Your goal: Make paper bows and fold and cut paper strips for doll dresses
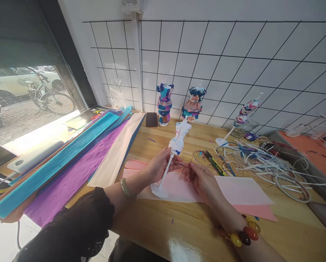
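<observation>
A small white dress form [180,134] with blue and pink patches stands tilted on a thin stem above a round base. My left hand [156,166] is closed around it where the body meets the stem. To its right, my right hand [200,177] is closed, thumb and fingertips pinched near the left fingertips. A tiny dark bluish bit shows at those fingertips, too small to name. Beneath both hands lie pink paper sheets [243,189] in pale and deeper shades.
Decorated dress forms [165,105] stand along the wall, and another [246,111] leans at right. Tangled strips and cords [266,163] cover the right side near tweezers [215,163]. Long blue paper [70,153], purple paper [83,171] and a phone [151,119] lie left.
</observation>
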Action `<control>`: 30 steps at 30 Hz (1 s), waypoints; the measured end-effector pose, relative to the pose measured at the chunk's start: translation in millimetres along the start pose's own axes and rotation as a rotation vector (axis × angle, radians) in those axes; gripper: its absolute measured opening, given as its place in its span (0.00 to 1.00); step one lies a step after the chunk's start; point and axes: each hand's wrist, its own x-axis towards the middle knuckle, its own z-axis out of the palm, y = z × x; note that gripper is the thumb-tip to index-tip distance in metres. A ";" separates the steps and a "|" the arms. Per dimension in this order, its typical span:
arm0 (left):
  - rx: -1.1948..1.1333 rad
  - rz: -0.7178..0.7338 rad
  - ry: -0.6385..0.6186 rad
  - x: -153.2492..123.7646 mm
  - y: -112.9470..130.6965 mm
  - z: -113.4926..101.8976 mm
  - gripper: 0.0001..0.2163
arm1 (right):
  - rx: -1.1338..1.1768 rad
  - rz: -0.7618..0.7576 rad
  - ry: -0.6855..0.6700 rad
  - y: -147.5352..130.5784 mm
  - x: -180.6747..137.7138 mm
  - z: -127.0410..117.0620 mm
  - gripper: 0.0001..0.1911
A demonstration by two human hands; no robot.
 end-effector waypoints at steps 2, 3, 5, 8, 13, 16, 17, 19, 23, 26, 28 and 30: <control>0.020 0.007 0.002 -1.1 0.8 1.6 0.13 | 0.004 -0.012 0.066 -1.3 1.0 -2.0 0.15; 0.037 0.016 0.000 -1.7 1.1 2.8 0.13 | -0.004 -0.033 0.102 -2.5 1.0 -2.7 0.16; 0.080 0.046 -0.008 -2.8 1.4 5.3 0.13 | -0.028 -0.087 0.155 -5.9 -0.9 -2.3 0.15; 0.147 0.087 -0.024 -4.1 0.4 8.6 0.14 | -0.172 -0.230 0.152 -11.6 -9.1 3.4 0.11; 0.275 0.133 -0.015 -5.6 -3.0 10.4 0.15 | -0.517 -0.428 0.128 -17.0 -24.8 15.4 0.11; 0.337 0.164 -0.012 -6.2 -5.3 10.6 0.14 | -0.631 -0.444 0.123 -17.1 -26.8 16.2 0.11; 0.349 0.172 -0.017 -6.4 -6.1 10.9 0.14 | -0.655 -0.449 0.117 -16.9 -26.5 15.6 0.11; 0.365 0.187 -0.022 -6.7 -7.5 12.1 0.14 | -0.689 -0.463 0.104 -16.7 -25.2 14.0 0.12; 0.387 0.202 -0.017 -7.3 -10.1 14.4 0.14 | -0.755 -0.510 0.106 -16.0 -24.5 13.3 0.11; 0.384 0.198 -0.025 -6.6 -11.2 12.6 0.13 | -0.786 -0.531 0.092 -15.4 -24.4 14.5 0.12; 0.366 0.191 0.007 -5.1 -10.5 10.0 0.13 | -0.807 -0.536 0.087 -15.8 -21.5 11.5 0.14; 0.327 0.189 0.056 -3.0 -8.2 7.1 0.13 | -0.863 -0.539 0.127 -18.1 -14.8 1.4 0.15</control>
